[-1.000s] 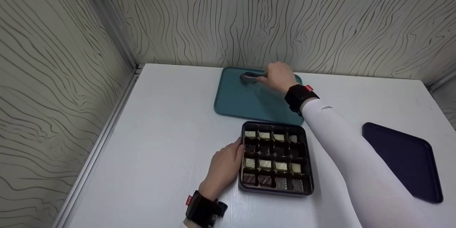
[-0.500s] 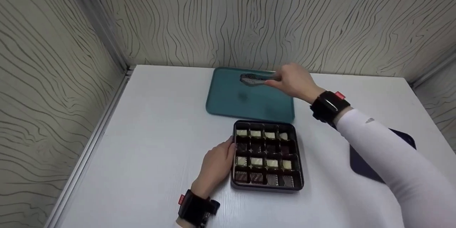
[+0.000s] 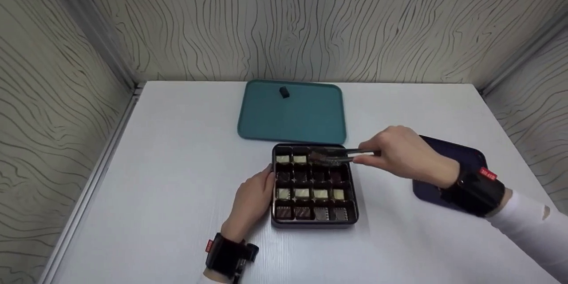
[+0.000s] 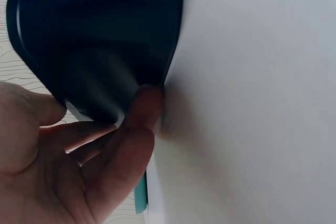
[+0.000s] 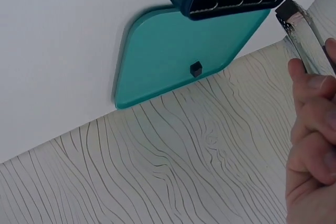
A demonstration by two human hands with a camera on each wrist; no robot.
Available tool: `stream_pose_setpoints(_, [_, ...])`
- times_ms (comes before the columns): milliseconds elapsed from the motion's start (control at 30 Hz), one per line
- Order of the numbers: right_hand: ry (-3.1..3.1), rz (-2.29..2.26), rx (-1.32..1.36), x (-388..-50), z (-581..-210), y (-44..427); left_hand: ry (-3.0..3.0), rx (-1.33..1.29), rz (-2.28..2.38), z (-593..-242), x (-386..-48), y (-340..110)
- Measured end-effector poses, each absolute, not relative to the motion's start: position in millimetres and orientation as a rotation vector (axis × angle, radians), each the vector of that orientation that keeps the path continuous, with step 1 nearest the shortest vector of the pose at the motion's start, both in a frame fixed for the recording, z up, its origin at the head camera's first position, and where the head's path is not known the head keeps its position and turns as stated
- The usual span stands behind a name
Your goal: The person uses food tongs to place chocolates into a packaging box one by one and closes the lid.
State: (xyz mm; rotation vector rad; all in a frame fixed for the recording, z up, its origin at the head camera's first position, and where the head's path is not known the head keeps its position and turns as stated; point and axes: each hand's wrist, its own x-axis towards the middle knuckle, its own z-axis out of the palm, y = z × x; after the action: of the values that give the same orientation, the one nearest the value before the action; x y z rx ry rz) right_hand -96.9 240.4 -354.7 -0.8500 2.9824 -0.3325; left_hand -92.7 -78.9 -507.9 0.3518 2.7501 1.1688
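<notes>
A dark tin of chocolates (image 3: 311, 185) stands on the white table, divided into small compartments with pale and dark pieces. My left hand (image 3: 252, 202) touches its left side. The left wrist view has these fingers (image 4: 126, 150) lying against the outer wall of the tin (image 4: 100, 40). My right hand (image 3: 399, 155) grips metal tongs (image 3: 339, 156) from the right, their tips over the right part of the far row, which they partly hide. A brownish patch shows at the tips; whether it is a chocolate, I cannot tell. One dark chocolate (image 3: 284, 92) lies on the teal tray (image 3: 293, 120).
The teal tray is just behind the tin, near the back wall (image 3: 293, 22). To the right a dark blue tray or lid (image 3: 452, 151) lies partly under my right forearm. White table (image 3: 177, 164) surrounds the tin.
My right hand has brought the tongs from the teal tray back over the tin. The dark chocolate on the tray shows now. My left hand stays at the tin; the head view has shifted.
</notes>
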Motion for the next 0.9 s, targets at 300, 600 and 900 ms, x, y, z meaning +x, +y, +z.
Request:
stream_pose_setpoints(300, [2.898, -0.192, -1.100, -60, -356, 240, 2.753, 0.347, 1.155, -505, -93, -79])
stream_pose_setpoints(600, [2.846, -0.052, -1.192, -49, -357, 226, 2.765, 0.364, 1.148, -505, -92, -78])
stream_pose_setpoints(900, [2.801, 0.060, -1.172, -49, -353, 206, 2.767, 0.357, 1.145, -504, -92, -78])
